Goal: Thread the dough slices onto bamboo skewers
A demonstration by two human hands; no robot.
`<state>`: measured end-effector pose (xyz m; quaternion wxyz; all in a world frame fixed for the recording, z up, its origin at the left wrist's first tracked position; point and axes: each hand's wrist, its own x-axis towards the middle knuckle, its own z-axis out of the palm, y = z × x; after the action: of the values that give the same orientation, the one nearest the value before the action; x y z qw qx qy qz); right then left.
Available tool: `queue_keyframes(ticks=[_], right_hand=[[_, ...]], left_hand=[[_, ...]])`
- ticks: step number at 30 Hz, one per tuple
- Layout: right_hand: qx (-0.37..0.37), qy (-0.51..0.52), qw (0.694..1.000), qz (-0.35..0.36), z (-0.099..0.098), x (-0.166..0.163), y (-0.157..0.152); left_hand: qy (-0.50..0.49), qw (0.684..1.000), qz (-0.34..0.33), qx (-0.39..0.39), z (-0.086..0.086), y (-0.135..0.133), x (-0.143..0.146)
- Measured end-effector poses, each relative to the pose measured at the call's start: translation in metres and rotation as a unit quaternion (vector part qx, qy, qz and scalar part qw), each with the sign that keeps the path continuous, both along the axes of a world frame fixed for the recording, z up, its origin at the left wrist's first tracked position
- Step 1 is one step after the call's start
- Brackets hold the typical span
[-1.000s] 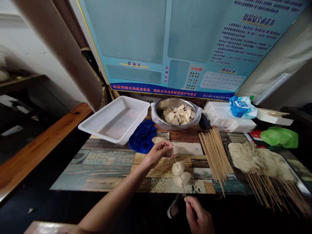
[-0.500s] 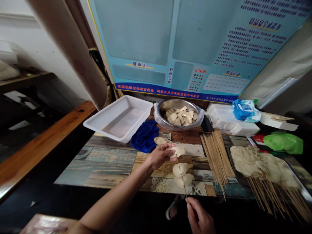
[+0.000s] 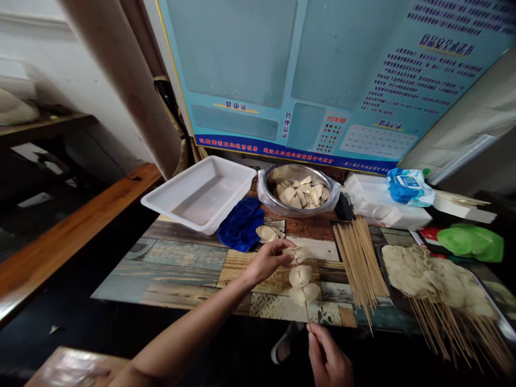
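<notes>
My right hand (image 3: 330, 355) pinches the lower end of a thin wooden skewer (image 3: 308, 316) at the table's front edge. Two pale, flat oval slices (image 3: 300, 276) are threaded along the skewer. At its upper end my left hand (image 3: 271, 262) is closed on another pale slice (image 3: 299, 253), which the tip meets; whether it has gone through I cannot tell. A few loose slices (image 3: 266, 233) lie on the table just beyond my left hand. Behind them a metal bowl (image 3: 271, 202) lined with clear plastic holds many more.
A white plastic tub (image 3: 181, 207) and a blue cloth (image 3: 242, 226) lie left of the bowl. Bare skewers (image 3: 358, 263) are heaped to the right. Beyond them, a dark tray (image 3: 397, 301) bears loaded skewers, near a green bag (image 3: 470, 243) and a blue wipes pack (image 3: 410, 186).
The fingers of my left hand have shifted on the upper slice, which now looks more edge-on. The view has moved slightly. My right hand keeps its hold on the skewer.
</notes>
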<state>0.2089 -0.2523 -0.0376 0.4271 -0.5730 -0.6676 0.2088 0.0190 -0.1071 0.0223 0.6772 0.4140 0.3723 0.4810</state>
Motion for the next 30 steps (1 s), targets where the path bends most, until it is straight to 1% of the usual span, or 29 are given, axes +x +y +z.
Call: queue_keyframes(ticks=[5, 8, 12, 15, 18, 26, 30], right_hand=[[-0.012, 0.010, 1.000, -0.009, 0.008, -0.004, 0.001], [-0.014, 0.028, 0.999, -0.019, 0.013, -0.006, 0.000], [-0.030, 0.047, 0.998, -0.019, 0.017, -0.006, -0.002], [-0.056, 0.048, 0.997, -0.017, 0.018, -0.005, -0.004], [-0.069, 0.046, 0.996, -0.026, 0.018, -0.005, -0.005], [-0.041, 0.055, 0.997, -0.025, 0.018, -0.005, -0.004], [-0.034, 0.053, 0.998, -0.015, 0.018, -0.007, -0.003]], left_hand=[[0.036, 0.999, -0.012, 0.013, -0.003, 0.000, -0.005], [0.038, 0.999, -0.028, -0.003, -0.004, 0.000, -0.011], [-0.030, 0.997, -0.059, -0.041, -0.005, -0.002, -0.015], [-0.090, 0.990, -0.073, -0.085, -0.004, -0.007, -0.011], [-0.120, 0.983, -0.083, -0.112, -0.002, -0.013, -0.004], [-0.096, 0.980, -0.082, -0.153, 0.005, -0.020, -0.001], [-0.116, 0.978, -0.056, -0.167, 0.001, -0.021, 0.001]])
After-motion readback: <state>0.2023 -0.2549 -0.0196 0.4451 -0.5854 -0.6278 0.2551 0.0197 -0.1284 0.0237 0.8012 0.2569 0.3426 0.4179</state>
